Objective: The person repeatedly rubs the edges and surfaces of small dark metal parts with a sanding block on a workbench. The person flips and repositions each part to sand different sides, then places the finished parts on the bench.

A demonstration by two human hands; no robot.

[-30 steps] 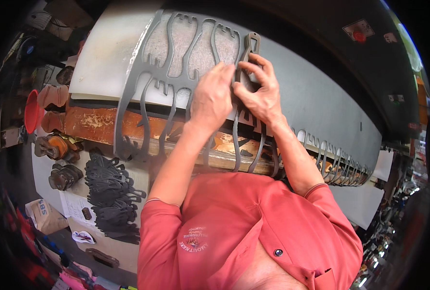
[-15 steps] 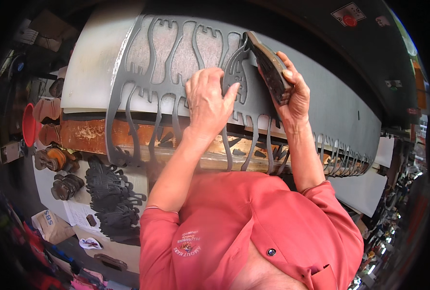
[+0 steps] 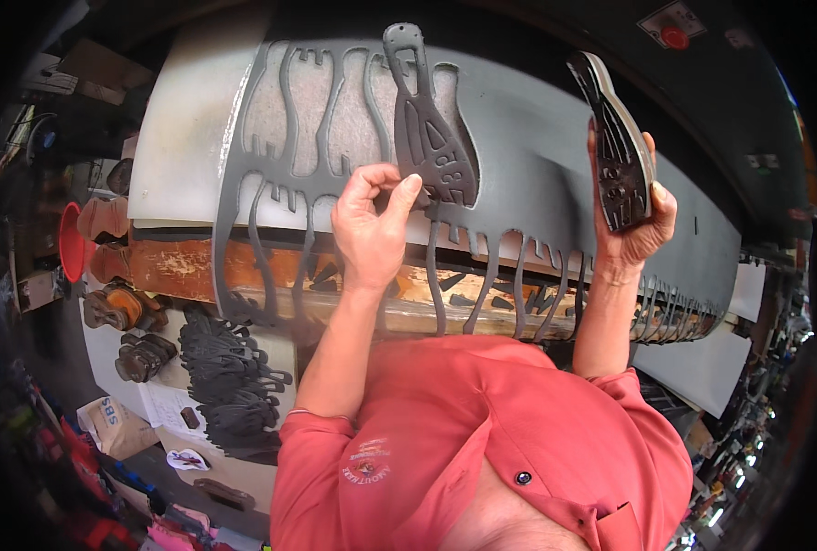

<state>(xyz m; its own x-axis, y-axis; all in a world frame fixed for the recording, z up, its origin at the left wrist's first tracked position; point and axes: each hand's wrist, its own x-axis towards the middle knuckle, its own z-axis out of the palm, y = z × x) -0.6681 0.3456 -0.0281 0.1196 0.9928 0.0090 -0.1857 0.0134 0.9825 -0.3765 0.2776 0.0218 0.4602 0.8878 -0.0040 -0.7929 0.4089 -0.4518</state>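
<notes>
There are two hands at work, one loose piece [image 3: 441, 151], one die [image 3: 621, 151], one sheet [image 3: 528, 138] and, on the counter [image 3: 282, 354] at lower left, one pile [image 3: 234, 390] of dark pieces (too tangled to count); one red bowl [image 3: 72, 243] and one paper bag [image 3: 115, 427] stand near the left edge. Half a second ago the die tilted over the sheet, its narrow end close to the piece's, and the left hand [image 3: 372, 225] was just beside the piece; now the right hand [image 3: 643, 234] has carried the die off to the right, upright and well apart from the piece, and the piece's narrow end, with its small hole, stands out past the sheet's far edge. The left fingers pinch the piece at its wide, slotted end — thumb and forefinger meet at the near left corner — so most of it reaches away from them, above the sheet. The right fingers are wrapped around the die's lower, wide part — thumb on the right edge — with its narrow end pointing up.
</notes>
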